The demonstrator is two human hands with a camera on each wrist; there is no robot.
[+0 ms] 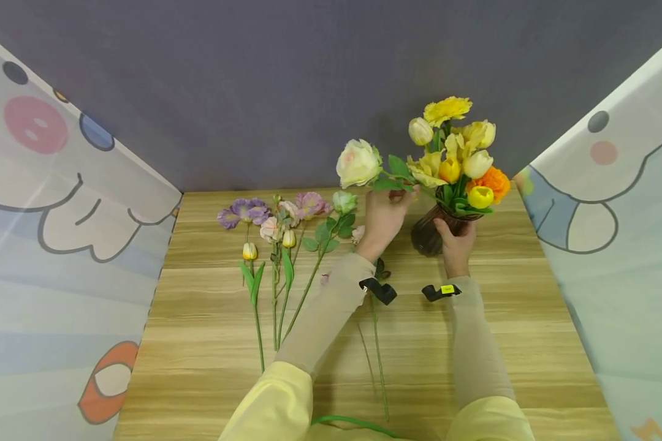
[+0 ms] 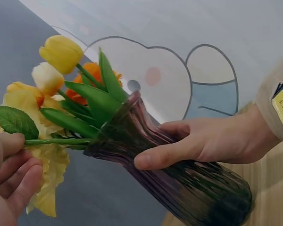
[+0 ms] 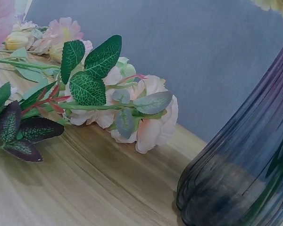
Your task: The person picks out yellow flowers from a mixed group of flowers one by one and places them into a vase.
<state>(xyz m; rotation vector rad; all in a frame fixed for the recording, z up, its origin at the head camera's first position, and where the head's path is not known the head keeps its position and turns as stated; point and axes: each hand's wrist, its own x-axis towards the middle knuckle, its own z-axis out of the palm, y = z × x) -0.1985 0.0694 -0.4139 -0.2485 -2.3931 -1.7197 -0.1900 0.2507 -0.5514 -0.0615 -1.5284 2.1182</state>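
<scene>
My left hand (image 1: 385,219) pinches the green stem (image 2: 59,141) of a white rose (image 1: 358,163) between thumb and fingers. In the left wrist view, that stem runs into the mouth of a ribbed, purplish glass vase (image 2: 212,193). Around the neck of the vase my right hand (image 1: 459,246) is wrapped, and the vase leans to one side. It holds a yellow carnation-like flower (image 1: 448,110), white tulips (image 1: 477,165), yellow tulips (image 1: 480,197) and an orange bloom (image 1: 492,184). The stem's lower end is hidden inside the vase.
Several loose flowers lie on the wooden table (image 1: 198,343) to the left, among them a purple bloom (image 1: 245,212), a pale green rose (image 1: 344,202) and yellow-white tulips (image 1: 250,251). A dark grey panel (image 1: 254,110) stands behind, with cartoon-printed sheets (image 1: 629,202) at both sides.
</scene>
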